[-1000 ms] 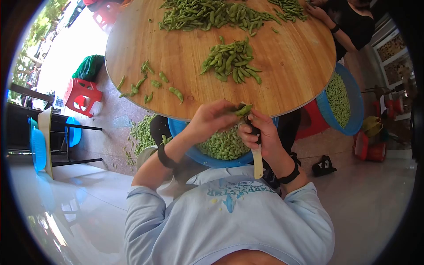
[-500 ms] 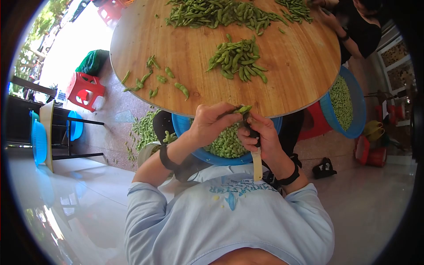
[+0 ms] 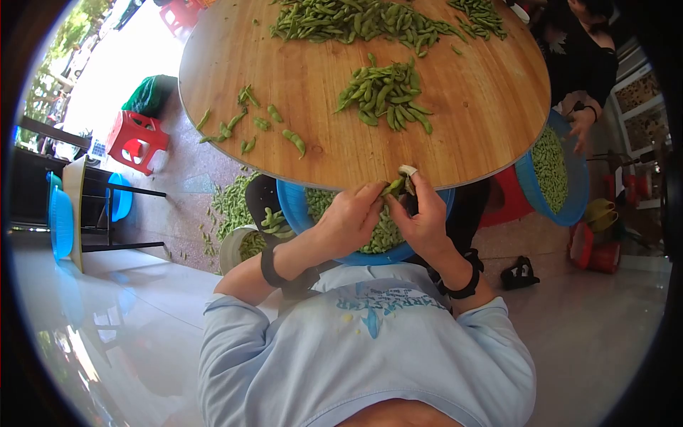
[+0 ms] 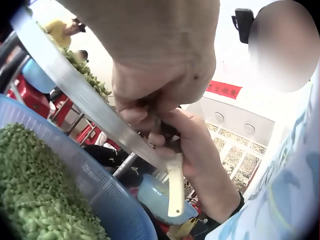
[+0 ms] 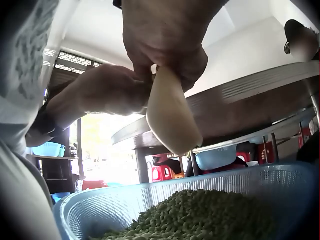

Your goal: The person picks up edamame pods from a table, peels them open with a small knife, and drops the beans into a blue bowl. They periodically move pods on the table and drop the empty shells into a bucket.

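Over the near table edge, my left hand [image 3: 348, 222] pinches a green pod [image 3: 393, 188] with its fingertips. My right hand [image 3: 425, 224] meets it there and grips a tool with a cream handle; only a pale end [image 3: 408, 170] shows beside the right fingers in the head view. The handle [image 4: 176, 186] hangs below the right hand [image 4: 200, 159] in the left wrist view, and looks large [image 5: 172, 114] under it in the right wrist view. The tool's working end is hidden by fingers. Beneath both hands sits a blue basket [image 5: 112, 205] of shelled beans [image 5: 195, 212].
A pod pile [image 3: 384, 92] and a larger one [image 3: 356, 20] lie on the round table [image 3: 484, 114], with loose pods [image 3: 294, 142] at left. Another blue basin [image 3: 528, 178] of beans stands right, near a seated person [image 3: 580, 57]. Pods [image 3: 231, 203] and a pail [image 3: 231, 249] are at lower left.
The cream handle no longer hangs below my right hand in the head view; its pale end shows higher up. My hands have closed together. The other person's hand moved from the table toward the right basin.
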Available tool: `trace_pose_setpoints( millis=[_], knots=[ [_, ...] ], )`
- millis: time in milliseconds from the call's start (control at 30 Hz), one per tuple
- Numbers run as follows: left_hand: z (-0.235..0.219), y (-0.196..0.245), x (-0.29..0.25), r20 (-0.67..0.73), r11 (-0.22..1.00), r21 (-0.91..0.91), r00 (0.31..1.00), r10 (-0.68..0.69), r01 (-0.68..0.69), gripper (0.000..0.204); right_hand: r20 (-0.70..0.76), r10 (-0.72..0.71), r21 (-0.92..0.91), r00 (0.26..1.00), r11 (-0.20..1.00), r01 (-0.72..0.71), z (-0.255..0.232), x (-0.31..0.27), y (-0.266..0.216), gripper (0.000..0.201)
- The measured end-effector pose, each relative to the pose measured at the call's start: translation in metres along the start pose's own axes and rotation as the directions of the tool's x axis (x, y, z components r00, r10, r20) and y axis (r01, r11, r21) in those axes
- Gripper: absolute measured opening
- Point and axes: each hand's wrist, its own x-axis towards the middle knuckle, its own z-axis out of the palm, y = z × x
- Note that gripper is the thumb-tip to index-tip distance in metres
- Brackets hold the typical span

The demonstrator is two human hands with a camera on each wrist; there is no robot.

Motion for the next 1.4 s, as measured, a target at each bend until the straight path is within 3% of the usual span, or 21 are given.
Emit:
trace_pose_setpoints(
  millis=[67, 133, 233, 433, 667, 767, 800, 867, 900, 967, 1067, 1200, 1333, 1400],
  knots=[
    [0.001, 0.002, -0.001, 0.014, 0.999, 0.031, 1.000, 0.019, -0.019, 0.023, 0.019, -0.049, -0.065, 0.999, 0.997, 0.050, -0.001, 0.001, -0.001, 0.047],
    [0.003, 0.005, -0.005, 0.027, 0.996, 0.088, 0.999, 0.019, -0.022, 0.025, -0.005, -0.214, -0.138, 0.977, 0.968, 0.211, -0.001, 0.002, -0.005, 0.044],
    [0.008, 0.008, -0.010, -0.019, 0.996, 0.073, 0.998, 0.060, -0.059, 0.024, 0.011, -0.318, -0.125, 0.948, 0.940, 0.317, 0.003, 0.000, 0.001, 0.042],
    [0.011, 0.006, -0.020, 0.035, 0.999, 0.041, 0.999, 0.033, -0.034, 0.020, 0.069, -0.134, -0.119, 0.988, 0.983, 0.142, 0.004, -0.009, 0.009, 0.032],
    [0.018, -0.010, -0.023, -0.056, 0.994, -0.091, 0.996, -0.066, 0.061, 0.012, 0.148, -0.201, -0.111, 0.968, 0.970, 0.218, 0.002, -0.018, -0.003, 0.032],
    [0.026, -0.025, -0.028, 0.081, 0.957, -0.112, 0.962, -0.261, 0.269, 0.013, 0.205, -0.257, -0.070, 0.945, 0.959, 0.276, 0.003, -0.020, 0.000, 0.029],
    [0.024, -0.027, -0.028, 0.080, 0.957, -0.109, 0.962, -0.262, 0.269, 0.013, 0.204, -0.259, -0.068, 0.944, 0.958, 0.277, 0.003, -0.019, 0.000, 0.029],
    [0.021, -0.029, -0.027, 0.111, 0.993, -0.039, 0.988, -0.104, 0.109, 0.018, 0.229, -0.212, -0.087, 0.950, 0.968, 0.237, -0.002, -0.019, 0.003, 0.028],
    [0.021, -0.028, -0.028, 0.115, 0.994, -0.041, 0.989, -0.098, 0.103, 0.018, 0.224, -0.211, -0.093, 0.951, 0.967, 0.237, -0.007, -0.020, 0.005, 0.028],
    [0.020, -0.022, -0.029, -0.126, 0.989, 0.107, 0.985, 0.116, -0.103, 0.024, 0.238, -0.067, -0.093, 0.969, 0.991, 0.091, -0.017, -0.020, 0.008, 0.028],
    [0.012, -0.005, -0.030, -0.073, 0.999, -0.045, 0.997, 0.012, -0.015, 0.029, 0.179, -0.137, -0.026, 0.974, 0.989, 0.144, -0.012, -0.020, 0.000, 0.028],
    [-0.002, -0.008, -0.023, 0.022, 0.993, -0.081, 0.996, 0.088, -0.086, 0.028, 0.157, -0.147, 0.030, 0.977, 0.989, 0.144, -0.009, -0.015, -0.002, 0.028],
    [-0.012, -0.004, -0.021, 0.112, 0.970, -0.234, 0.993, -0.046, 0.071, 0.027, 0.173, -0.064, 0.059, 0.983, 0.997, 0.055, -0.014, -0.015, -0.002, 0.028],
    [-0.007, -0.012, -0.025, 0.188, 0.923, -0.314, 0.968, -0.168, 0.221, 0.029, 0.188, -0.048, 0.044, 0.981, 0.998, 0.040, -0.019, -0.015, 0.001, 0.027]
  ],
)
